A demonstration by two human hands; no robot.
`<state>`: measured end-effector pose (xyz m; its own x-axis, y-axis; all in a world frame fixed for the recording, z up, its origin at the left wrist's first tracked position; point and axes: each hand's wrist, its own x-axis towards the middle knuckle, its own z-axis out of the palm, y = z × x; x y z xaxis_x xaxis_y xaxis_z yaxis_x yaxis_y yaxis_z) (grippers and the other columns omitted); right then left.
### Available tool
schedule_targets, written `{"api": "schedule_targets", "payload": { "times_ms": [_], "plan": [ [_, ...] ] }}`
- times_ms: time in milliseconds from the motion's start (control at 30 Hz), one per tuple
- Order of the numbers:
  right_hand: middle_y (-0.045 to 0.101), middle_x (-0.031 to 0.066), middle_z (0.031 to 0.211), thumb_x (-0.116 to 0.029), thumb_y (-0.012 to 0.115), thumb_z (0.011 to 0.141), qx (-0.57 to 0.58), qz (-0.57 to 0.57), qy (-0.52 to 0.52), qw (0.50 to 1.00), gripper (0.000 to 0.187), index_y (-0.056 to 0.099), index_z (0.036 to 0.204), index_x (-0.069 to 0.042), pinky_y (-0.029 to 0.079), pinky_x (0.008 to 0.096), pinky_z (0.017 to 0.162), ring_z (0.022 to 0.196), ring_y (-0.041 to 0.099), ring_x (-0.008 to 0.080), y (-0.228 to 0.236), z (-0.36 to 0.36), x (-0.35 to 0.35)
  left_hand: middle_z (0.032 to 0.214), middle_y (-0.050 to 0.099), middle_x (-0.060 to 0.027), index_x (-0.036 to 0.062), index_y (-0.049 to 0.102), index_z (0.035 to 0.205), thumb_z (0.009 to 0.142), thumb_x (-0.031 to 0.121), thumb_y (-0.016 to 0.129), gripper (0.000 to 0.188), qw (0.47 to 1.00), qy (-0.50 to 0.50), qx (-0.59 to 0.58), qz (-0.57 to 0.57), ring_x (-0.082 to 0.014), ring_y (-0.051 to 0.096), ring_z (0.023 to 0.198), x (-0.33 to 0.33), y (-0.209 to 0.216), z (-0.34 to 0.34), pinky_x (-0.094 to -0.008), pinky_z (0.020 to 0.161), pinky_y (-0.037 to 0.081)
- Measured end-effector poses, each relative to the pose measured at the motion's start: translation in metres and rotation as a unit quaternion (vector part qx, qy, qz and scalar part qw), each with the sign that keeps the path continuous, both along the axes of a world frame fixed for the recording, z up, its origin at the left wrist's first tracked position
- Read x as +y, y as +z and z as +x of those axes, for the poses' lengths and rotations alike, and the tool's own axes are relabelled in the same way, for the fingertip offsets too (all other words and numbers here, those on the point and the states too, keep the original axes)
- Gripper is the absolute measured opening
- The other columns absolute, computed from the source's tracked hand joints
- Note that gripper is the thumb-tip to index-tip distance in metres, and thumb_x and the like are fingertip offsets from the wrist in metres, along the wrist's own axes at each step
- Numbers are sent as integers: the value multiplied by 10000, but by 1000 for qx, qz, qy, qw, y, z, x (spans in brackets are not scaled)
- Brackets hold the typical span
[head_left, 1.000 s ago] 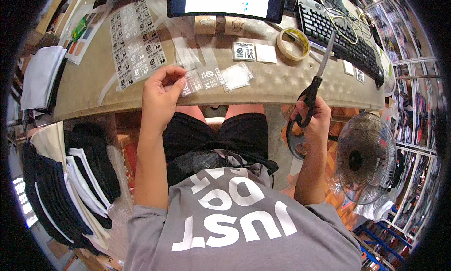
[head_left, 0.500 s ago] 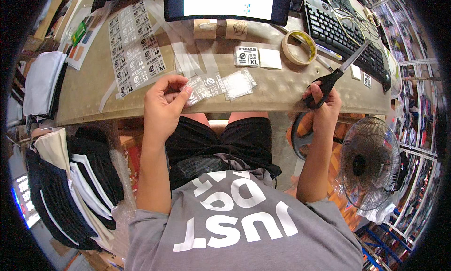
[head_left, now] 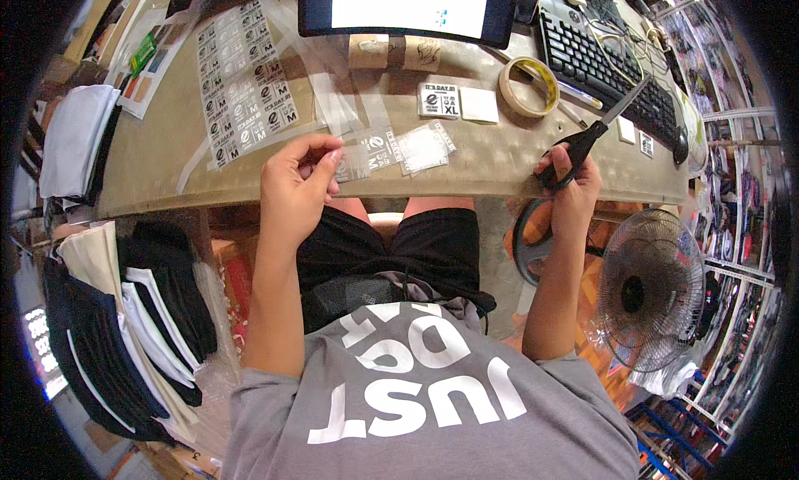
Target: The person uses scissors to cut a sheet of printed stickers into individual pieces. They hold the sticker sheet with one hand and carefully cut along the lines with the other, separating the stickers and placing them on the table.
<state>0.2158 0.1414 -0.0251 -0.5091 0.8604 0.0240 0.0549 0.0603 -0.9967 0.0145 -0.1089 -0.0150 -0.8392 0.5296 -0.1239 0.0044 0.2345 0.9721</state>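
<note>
My left hand [head_left: 301, 185] is above the desk's near edge, thumb and forefinger pinched on a clear printed label [head_left: 353, 162], part of which the fingers hide. Just right of it lies a small pile of clear and white label pieces [head_left: 425, 148]. My right hand [head_left: 574, 185] grips black-handled scissors [head_left: 588, 139], with fingers in the handle loops. Their blades point up and to the right, toward the keyboard, and look closed together. Further back on the desk are a stack of printed square labels [head_left: 439, 101] and a pile of blank white squares [head_left: 478, 106].
A large clear sheet of printed labels [head_left: 250, 89] covers the desk's left part, beside clear strips [head_left: 333, 93]. Behind are a tape roll [head_left: 529, 87], a screen [head_left: 408, 6] and a keyboard [head_left: 583, 47]. A fan [head_left: 651, 289] stands at right; folded clothes [head_left: 108, 338] lie at left.
The label by my left hand has turned and lowered, with less of it showing flat. My right hand and the scissors have barely moved. The view has shifted slightly.
</note>
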Motion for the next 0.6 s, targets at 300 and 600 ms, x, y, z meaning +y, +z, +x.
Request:
{"api": "schedule_targets", "payload": {
  "times_ms": [300, 600],
  "plan": [
    [610, 8, 681, -283, 658, 870, 20, -3, 14, 1000, 236, 574, 854, -63, 374, 194, 441, 560, 563, 74, -5, 2, 4, 737, 609, -23, 9, 622, 985, 880, 43, 572, 121, 998, 2, -17, 62, -46, 535, 560, -15, -7, 0, -177, 470, 414],
    [611, 19, 683, -291, 655, 871, 20, -8, 5, 1000, 247, 569, 861, -60, 382, 195, 439, 561, 573, 86, -1, 3, 0, 769, 613, -66, -38, 588, 986, 885, 3, 532, 123, 998, 3, -44, 55, -79, 564, 565, -19, -6, 0, -187, 475, 442]
  ]
}}
